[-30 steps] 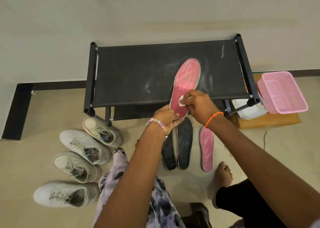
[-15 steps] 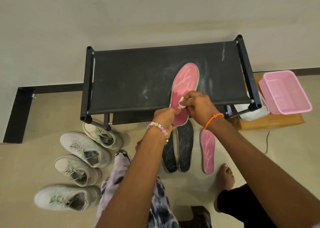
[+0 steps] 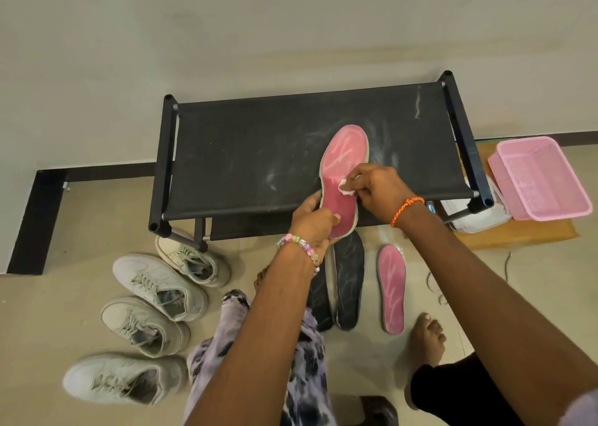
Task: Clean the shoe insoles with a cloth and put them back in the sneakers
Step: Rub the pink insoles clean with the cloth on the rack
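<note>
no readable text, labels, brands or numbers on anything

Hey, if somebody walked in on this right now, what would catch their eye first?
Probably the pink insole held over the black fabric bench: the left hand grips its heel end while the right hand presses a small white cloth onto it. Next, four pale sneakers lined up on the floor at left, and the pink basket at right. A second pink insole and two dark insoles lie on the floor below the hands.
</note>
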